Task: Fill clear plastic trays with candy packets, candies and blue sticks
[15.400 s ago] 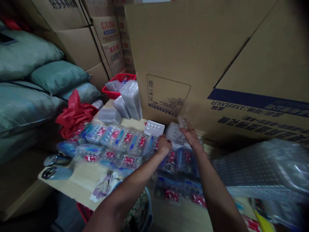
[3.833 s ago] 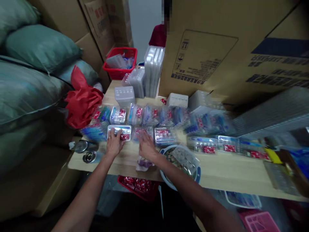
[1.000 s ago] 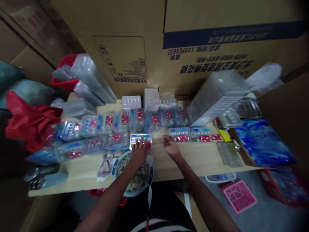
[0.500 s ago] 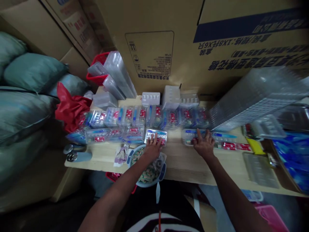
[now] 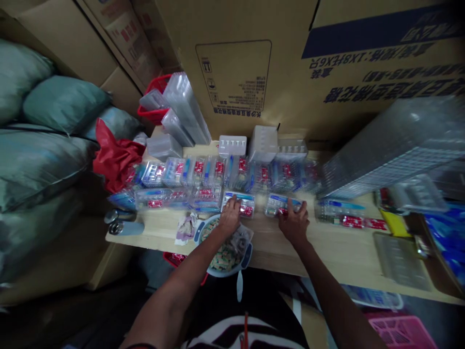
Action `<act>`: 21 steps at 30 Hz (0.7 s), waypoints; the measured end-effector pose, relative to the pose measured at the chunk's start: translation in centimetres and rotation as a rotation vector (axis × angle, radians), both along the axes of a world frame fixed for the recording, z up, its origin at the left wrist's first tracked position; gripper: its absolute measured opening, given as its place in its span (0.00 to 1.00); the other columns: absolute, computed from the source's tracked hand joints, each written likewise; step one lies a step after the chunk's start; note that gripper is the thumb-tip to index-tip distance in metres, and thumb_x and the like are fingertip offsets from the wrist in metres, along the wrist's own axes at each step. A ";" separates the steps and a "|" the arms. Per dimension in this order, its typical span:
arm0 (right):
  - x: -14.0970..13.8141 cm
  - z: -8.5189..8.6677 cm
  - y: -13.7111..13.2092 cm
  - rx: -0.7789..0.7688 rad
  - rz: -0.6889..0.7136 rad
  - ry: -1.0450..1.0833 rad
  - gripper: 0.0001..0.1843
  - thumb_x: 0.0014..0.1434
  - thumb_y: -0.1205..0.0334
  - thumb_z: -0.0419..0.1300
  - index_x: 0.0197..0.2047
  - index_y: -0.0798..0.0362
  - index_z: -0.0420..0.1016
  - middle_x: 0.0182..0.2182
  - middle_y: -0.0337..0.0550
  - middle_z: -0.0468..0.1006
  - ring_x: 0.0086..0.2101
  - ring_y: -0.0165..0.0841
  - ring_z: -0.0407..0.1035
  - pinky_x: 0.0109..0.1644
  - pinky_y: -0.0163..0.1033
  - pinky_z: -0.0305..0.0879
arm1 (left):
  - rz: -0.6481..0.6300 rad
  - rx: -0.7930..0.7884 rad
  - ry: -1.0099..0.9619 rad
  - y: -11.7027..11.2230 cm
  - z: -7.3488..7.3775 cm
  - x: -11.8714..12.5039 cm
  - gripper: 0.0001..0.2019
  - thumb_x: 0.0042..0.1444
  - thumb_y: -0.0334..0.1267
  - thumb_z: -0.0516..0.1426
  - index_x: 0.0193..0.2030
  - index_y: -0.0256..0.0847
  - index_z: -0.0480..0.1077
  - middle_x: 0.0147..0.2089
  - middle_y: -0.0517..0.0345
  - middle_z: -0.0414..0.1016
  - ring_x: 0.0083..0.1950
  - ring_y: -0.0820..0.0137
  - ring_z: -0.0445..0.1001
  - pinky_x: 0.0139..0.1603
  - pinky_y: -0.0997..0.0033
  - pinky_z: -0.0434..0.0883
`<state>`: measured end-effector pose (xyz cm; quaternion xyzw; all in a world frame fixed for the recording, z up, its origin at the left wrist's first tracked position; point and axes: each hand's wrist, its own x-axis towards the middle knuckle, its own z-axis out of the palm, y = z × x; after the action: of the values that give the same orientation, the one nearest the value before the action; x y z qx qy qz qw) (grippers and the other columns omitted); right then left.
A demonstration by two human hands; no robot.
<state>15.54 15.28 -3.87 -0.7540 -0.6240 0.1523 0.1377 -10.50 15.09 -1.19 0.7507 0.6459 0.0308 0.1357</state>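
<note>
My left hand point(image 5: 230, 216) rests with its fingers stretched over the left end of a clear plastic tray point(image 5: 248, 209), which holds a blue strip and a red piece. To its right, my right hand point(image 5: 295, 224) has its fingers over the right end of a second clear plastic tray point(image 5: 273, 205) with similar contents. Its fingertips grip the tray's edge, partly hiding the red piece. A blue-grey colander point(image 5: 205, 228) with small wrapped green and beige pieces sits below my left hand, and a small clear bag point(image 5: 242, 238) lies on those pieces.
Rows of filled trays point(image 5: 170, 172) line the table's back. Tall stacks of clear trays point(image 5: 385, 145) lean at right; another stack point(image 5: 187, 106) stands by a red basket point(image 5: 156, 115). A flask point(image 5: 127, 228) lies at left. Blue packets point(image 5: 448, 242) fill a carton at right.
My right hand has slid one tray leftward along the table, away from the trays at right, toward the tray under my left hand. My left hand has shifted to that tray's left end.
</note>
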 end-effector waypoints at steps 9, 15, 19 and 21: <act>6.1 -4.6 3.0 -0.029 -0.070 0.645 0.48 0.53 0.47 0.59 0.74 0.50 0.52 0.66 0.57 0.57 0.64 0.54 0.55 0.66 0.60 0.54 | 0.047 0.077 -0.048 -2.2 0.0 -3.4 0.23 0.63 0.29 0.50 0.65 0.36 0.67 0.71 0.38 0.61 0.71 0.53 0.60 0.68 0.50 0.64; 7.9 -5.5 5.3 -0.097 -0.031 0.770 0.39 0.47 0.52 0.62 0.63 0.48 0.64 0.53 0.47 0.71 0.51 0.44 0.68 0.61 0.53 0.63 | -0.158 0.027 0.038 -1.9 0.5 -2.2 0.30 0.64 0.32 0.52 0.73 0.45 0.60 0.79 0.45 0.46 0.78 0.46 0.44 0.71 0.43 0.57; 8.1 -5.5 4.5 -0.144 0.036 0.787 0.37 0.46 0.48 0.64 0.59 0.47 0.66 0.52 0.47 0.72 0.49 0.45 0.69 0.61 0.54 0.62 | -0.206 -0.029 0.079 -0.8 1.1 0.1 0.28 0.66 0.36 0.52 0.73 0.49 0.60 0.79 0.48 0.45 0.79 0.46 0.43 0.73 0.39 0.50; 7.9 -5.5 3.5 -0.157 0.073 0.804 0.37 0.46 0.46 0.65 0.59 0.47 0.67 0.54 0.47 0.71 0.51 0.46 0.68 0.63 0.55 0.61 | -0.158 -0.065 0.105 -0.5 1.0 0.8 0.28 0.67 0.37 0.51 0.73 0.50 0.59 0.79 0.48 0.45 0.78 0.45 0.44 0.72 0.36 0.50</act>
<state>23.41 18.79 -9.33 -0.6199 -0.5334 0.4867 0.3071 -9.72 14.57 -0.17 0.7949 0.5917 -0.0404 0.1281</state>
